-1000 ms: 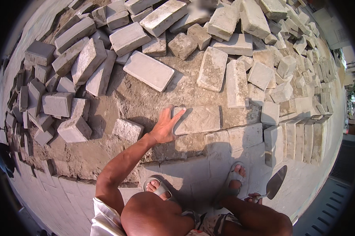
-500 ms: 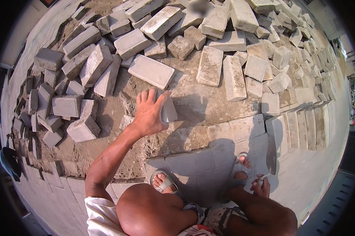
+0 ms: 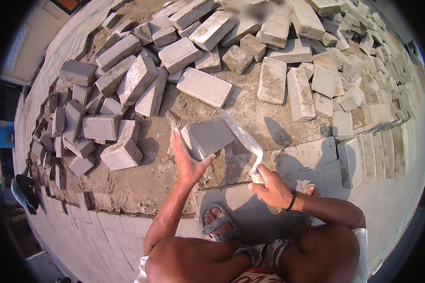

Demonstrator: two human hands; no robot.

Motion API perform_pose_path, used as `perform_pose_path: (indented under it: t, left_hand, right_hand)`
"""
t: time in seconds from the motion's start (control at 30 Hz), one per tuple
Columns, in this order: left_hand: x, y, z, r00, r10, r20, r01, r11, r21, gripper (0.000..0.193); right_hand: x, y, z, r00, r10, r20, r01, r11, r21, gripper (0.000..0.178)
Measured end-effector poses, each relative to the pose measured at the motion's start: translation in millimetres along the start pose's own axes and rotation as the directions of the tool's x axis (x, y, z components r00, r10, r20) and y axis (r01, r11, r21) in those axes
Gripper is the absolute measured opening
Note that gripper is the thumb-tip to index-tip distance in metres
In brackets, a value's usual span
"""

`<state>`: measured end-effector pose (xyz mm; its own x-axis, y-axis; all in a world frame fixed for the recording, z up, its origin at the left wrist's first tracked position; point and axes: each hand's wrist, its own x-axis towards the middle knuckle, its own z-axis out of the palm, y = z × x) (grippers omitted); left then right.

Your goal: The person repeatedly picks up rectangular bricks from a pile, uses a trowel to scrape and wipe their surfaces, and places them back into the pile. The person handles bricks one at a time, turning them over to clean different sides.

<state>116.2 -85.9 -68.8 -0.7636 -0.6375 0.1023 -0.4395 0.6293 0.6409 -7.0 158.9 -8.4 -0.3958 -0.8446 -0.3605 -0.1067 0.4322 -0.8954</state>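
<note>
My left hand (image 3: 190, 162) grips a grey paving brick (image 3: 211, 137) at its left end, with the fingers along that side and the thumb at the near edge. The brick appears tilted above the sandy soil, though whether it touches the ground is hard to tell. In my right hand (image 3: 272, 187) is a trowel (image 3: 241, 133), held by its pale handle. Its narrow metal blade points away and to the left, with the edge close beside the brick's right end. Beyond them lies another pale paving brick (image 3: 204, 87) on the soil.
Loose bricks lie heaped across the far side and to the left (image 3: 99, 127). Laid pavers (image 3: 316, 153) run along the near right, and a row of bricks on edge (image 3: 382, 153) stands farther right. My sandalled left foot (image 3: 217, 220) rests on paving.
My left hand has turned the brick so its broad face shows. My right hand has brought the trowel from beside my right foot up to the brick. The view has shifted somewhat.
</note>
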Motion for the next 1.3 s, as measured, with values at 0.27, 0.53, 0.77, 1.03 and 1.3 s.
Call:
perform_pose_path:
  t: [0.27,0.53,0.77,1.03,1.3]
  left_hand:
    - [-2,0,7,0.997,0.055,-0.050,-0.063,0.984,-0.164,0.128]
    - [-3,-12,13,0.995,0.026,-0.096,-0.063,0.913,-0.403,0.094]
    - [3,-2,19,0.994,-0.012,-0.105,-0.032,0.912,-0.408,0.097]
    - [7,7,25,0.995,-0.001,-0.100,-0.045,0.889,-0.456,0.089]
    - [3,-1,21,0.994,0.034,-0.101,-0.065,0.945,-0.321,0.082]
  right_hand:
    - [63,72,55,0.993,0.084,-0.087,-0.101,0.970,-0.222,0.038]
    - [63,-24,17,0.997,-0.066,0.029,0.071,0.967,-0.244,0.035]
    - [111,19,-23,0.976,0.217,0.009,-0.195,0.896,-0.400,0.036]
    - [93,42,-23,0.953,0.302,0.011,-0.270,0.869,-0.415,0.036]
    - [60,0,-44,0.988,0.077,0.137,-0.005,0.886,-0.463,0.032]
